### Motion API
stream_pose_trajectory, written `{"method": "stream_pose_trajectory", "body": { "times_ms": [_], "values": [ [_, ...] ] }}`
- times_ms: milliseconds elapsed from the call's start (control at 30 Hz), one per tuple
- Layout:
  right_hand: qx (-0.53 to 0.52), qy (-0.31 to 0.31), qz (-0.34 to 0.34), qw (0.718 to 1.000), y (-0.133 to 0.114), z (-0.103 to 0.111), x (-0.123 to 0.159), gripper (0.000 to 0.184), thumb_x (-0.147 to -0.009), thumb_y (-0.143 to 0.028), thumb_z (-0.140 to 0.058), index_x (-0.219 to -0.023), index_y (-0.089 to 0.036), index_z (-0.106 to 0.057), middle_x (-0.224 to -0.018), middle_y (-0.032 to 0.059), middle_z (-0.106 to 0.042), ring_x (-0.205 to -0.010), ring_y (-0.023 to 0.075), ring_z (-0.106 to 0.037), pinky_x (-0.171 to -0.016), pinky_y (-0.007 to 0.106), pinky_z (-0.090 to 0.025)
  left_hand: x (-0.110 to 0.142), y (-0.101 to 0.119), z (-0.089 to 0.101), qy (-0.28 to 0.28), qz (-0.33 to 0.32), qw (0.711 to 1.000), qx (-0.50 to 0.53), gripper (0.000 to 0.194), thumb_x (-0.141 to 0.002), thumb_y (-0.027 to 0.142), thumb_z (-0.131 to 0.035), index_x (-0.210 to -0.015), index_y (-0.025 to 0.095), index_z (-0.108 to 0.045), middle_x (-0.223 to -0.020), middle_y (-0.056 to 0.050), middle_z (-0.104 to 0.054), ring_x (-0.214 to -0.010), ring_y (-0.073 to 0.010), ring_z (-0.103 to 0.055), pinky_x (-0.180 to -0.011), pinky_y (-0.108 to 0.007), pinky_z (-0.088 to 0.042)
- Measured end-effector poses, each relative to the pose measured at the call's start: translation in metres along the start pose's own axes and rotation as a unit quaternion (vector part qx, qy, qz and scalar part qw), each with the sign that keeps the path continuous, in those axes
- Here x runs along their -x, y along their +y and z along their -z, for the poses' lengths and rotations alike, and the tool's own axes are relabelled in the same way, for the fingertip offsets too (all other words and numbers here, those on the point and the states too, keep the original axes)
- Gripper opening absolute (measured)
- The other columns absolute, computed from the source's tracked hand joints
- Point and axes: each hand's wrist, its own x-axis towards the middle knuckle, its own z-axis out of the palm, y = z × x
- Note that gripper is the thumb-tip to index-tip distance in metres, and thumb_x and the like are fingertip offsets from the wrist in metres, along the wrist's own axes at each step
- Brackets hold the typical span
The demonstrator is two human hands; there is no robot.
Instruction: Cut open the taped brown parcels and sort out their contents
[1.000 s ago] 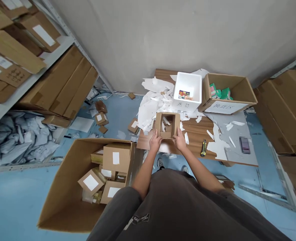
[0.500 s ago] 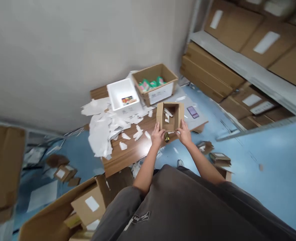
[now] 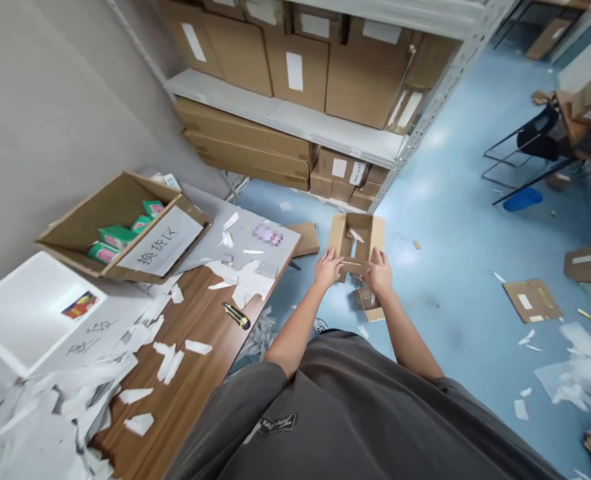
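Note:
A small open cardboard box [image 3: 377, 231] with scraps of white paper inside is held out in front of my body, over the floor. My left hand [image 3: 328, 269] grips its near left side, fingers on the flap. On the near right side, my right hand [image 3: 379, 272] grips it in the same way. The wooden table [image 3: 210, 347] is now to my left. A yellow and black utility knife [image 3: 236, 316] lies by the table's edge, near white paper scraps [image 3: 248, 280].
A large cardboard box [image 3: 120, 270] of green packs and a white foam box [image 3: 30, 360] stand on the table. Ahead is a metal shelf [image 3: 285, 110] loaded with cartons. Flattened cardboard [image 3: 532, 300] and torn paper [image 3: 580, 363] lie on the blue floor at right.
I have turned to the right with the cardboard box in both hands. It has gone from above the table to above the floor, and the table has shifted left in view.

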Motion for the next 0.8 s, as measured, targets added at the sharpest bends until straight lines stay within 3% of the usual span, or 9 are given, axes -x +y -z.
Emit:
{"method": "stream_pose_trajectory", "body": {
  "times_ms": [67,133,200,300,433,533,667,800],
  "values": [
    [0.011,-0.026,-0.042,0.999,0.028,-0.001,0.007,0.055,-0.083,-0.022,-0.078,-0.138,-0.023,-0.074,-0.173,0.0156,-0.039,-0.16,0.0467,-0.03,-0.122,0.066,-0.036,-0.007,0.008,-0.017,-0.019,0.006,1.0,-0.008,0.03,-0.093,0.02,-0.073,-0.12,0.031,-0.081,-0.156,-0.008,-0.062,-0.156,-0.0359,-0.043,-0.131,-0.063,-0.032],
    [0.01,-0.031,-0.066,0.997,0.044,-0.005,0.011,0.07,-0.081,-0.023,-0.08,-0.149,-0.024,-0.065,-0.173,0.0175,-0.04,-0.16,0.0484,-0.031,-0.121,0.069,-0.036,-0.007,0.011,-0.021,-0.015,0.008,1.0,-0.025,0.042,-0.092,0.02,-0.074,-0.132,0.03,-0.076,-0.155,-0.01,-0.062,-0.155,-0.0371,-0.043,-0.131,-0.064,-0.029],
    [0.0,-0.022,-0.054,0.998,0.045,-0.01,0.009,0.075,-0.082,-0.026,-0.079,-0.155,-0.024,-0.06,-0.173,0.0177,-0.039,-0.16,0.0481,-0.03,-0.121,0.069,-0.036,-0.002,0.009,-0.013,-0.001,0.007,0.999,-0.048,0.051,-0.092,0.021,-0.075,-0.142,0.03,-0.071,-0.154,-0.011,-0.063,-0.153,-0.0371,-0.044,-0.131,-0.061,-0.03],
    [-0.021,-0.022,0.01,1.0,0.022,-0.015,-0.008,0.074,-0.085,-0.03,-0.073,-0.157,-0.023,-0.056,-0.173,0.0179,-0.038,-0.159,0.0457,-0.031,-0.122,0.066,-0.037,0.01,0.0,0.014,0.031,0.032,0.995,-0.086,0.058,-0.092,0.025,-0.074,-0.15,0.027,-0.065,-0.147,-0.014,-0.064,-0.145,-0.0367,-0.05,-0.129,-0.055,-0.035],
    [-0.038,-0.033,0.111,0.993,-0.036,-0.026,-0.042,0.074,-0.09,-0.034,-0.068,-0.16,-0.019,-0.052,-0.172,0.0193,-0.038,-0.156,0.042,-0.036,-0.124,0.06,-0.037,0.038,-0.02,0.064,0.09,0.085,0.984,-0.129,0.066,-0.09,0.029,-0.077,-0.154,0.026,-0.06,-0.155,-0.015,-0.056,-0.145,-0.0374,-0.048,-0.129,-0.051,-0.035],
    [-0.039,-0.046,0.194,0.979,-0.087,-0.042,-0.06,0.075,-0.093,-0.04,-0.066,-0.163,-0.02,-0.048,-0.173,0.019,-0.036,-0.157,0.0431,-0.033,-0.125,0.062,-0.035,0.078,-0.035,0.105,0.144,0.131,0.967,-0.164,0.073,-0.089,0.03,-0.08,-0.157,0.028,-0.056,-0.169,-0.013,-0.043,-0.155,-0.0394,-0.039,-0.13,-0.054,-0.034],
    [-0.03,-0.077,0.331,0.94,-0.166,-0.071,-0.065,0.081,-0.093,-0.044,-0.066,-0.167,-0.023,-0.041,-0.177,0.017,-0.029,-0.162,0.0446,-0.023,-0.123,0.068,-0.036,0.156,-0.042,0.158,0.212,0.229,0.922,-0.229,0.076,-0.091,0.032,-0.078,-0.162,0.03,-0.049,-0.178,-0.009,-0.031,-0.163,-0.0385,-0.027,-0.129,-0.057,-0.035],
    [-0.045,-0.102,0.465,0.878,-0.262,-0.099,-0.034,0.08,-0.094,-0.044,-0.065,-0.168,-0.023,-0.041,-0.178,0.0171,-0.027,-0.162,0.0434,-0.024,-0.123,0.065,-0.038,0.257,-0.036,0.2,0.3,0.32,0.857,-0.269,0.074,-0.094,0.035,-0.074,-0.163,0.025,-0.048,-0.171,-0.014,-0.04,-0.158,-0.0369,-0.036,-0.127,-0.054,-0.039]
  ]
}}
